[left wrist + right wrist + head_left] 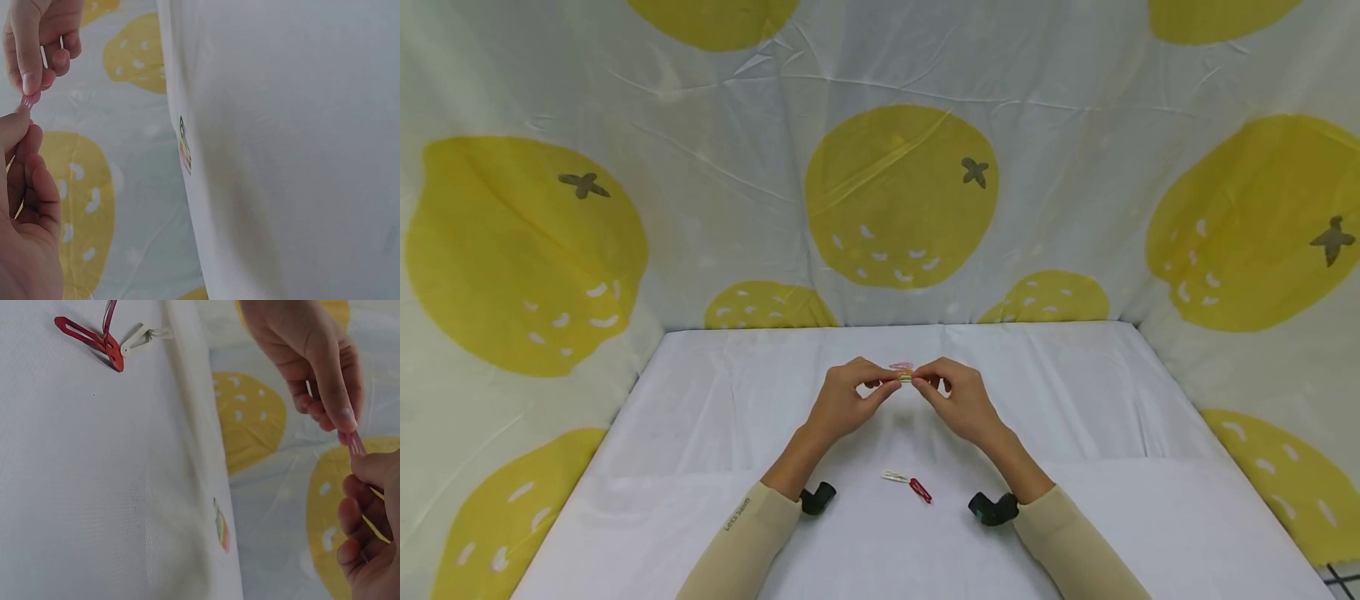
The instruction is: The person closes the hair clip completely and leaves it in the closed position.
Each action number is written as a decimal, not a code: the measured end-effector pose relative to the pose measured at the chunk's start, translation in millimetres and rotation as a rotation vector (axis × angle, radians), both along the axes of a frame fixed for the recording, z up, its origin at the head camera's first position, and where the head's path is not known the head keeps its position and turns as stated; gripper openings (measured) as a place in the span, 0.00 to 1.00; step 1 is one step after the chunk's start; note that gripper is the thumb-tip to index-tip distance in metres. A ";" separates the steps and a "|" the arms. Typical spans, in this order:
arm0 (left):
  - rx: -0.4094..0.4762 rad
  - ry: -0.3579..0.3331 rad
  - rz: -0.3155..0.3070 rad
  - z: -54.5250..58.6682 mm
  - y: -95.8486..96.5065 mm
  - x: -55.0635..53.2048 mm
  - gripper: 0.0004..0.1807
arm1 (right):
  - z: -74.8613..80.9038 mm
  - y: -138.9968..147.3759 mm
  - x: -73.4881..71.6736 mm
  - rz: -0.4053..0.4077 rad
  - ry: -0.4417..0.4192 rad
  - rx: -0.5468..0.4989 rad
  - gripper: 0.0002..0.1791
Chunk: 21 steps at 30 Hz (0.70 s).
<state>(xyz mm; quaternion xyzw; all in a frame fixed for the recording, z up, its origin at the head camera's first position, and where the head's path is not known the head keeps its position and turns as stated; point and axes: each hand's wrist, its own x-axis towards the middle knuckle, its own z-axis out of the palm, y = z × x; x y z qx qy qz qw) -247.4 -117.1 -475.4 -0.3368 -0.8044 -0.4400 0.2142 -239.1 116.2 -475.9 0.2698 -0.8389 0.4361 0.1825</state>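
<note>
My left hand and right hand meet fingertip to fingertip over the far half of the table. Between them is a small pink snap hair clip, each hand pinching one end with thumb and forefinger. In the left wrist view most of this clip is hidden by the fingertips. Several thin clips in green, yellow and reddish tones lie together on the cloth by the far edge. From the head view, this group overlaps the pinched clip in the gap between my hands.
A red snap clip lies nearer to me on the white-covered table, its end close to a white clip. In the right wrist view both look sprung apart. A lemon-printed curtain encloses the back and sides.
</note>
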 end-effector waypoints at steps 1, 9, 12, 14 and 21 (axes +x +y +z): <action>0.012 -0.003 -0.001 0.1 -0.4 0.0 0.08 | 0.2 -0.4 -0.2 0.003 0.006 -0.004 0.03; 0.087 -0.062 -0.002 -1.3 -2.2 -0.3 0.05 | 3.6 -1.3 1.4 0.013 0.011 -0.023 0.03; 0.092 -0.067 0.000 -0.6 -2.7 0.2 0.04 | 4.4 -1.5 1.8 0.020 0.014 -0.026 0.03; 0.095 -0.069 -0.001 -1.0 -2.6 0.1 0.04 | 4.8 -1.8 2.4 0.025 0.017 -0.031 0.03; 0.094 -0.066 -0.025 2.1 -0.6 1.8 0.02 | 5.4 -2.5 2.4 0.036 0.035 -0.055 0.03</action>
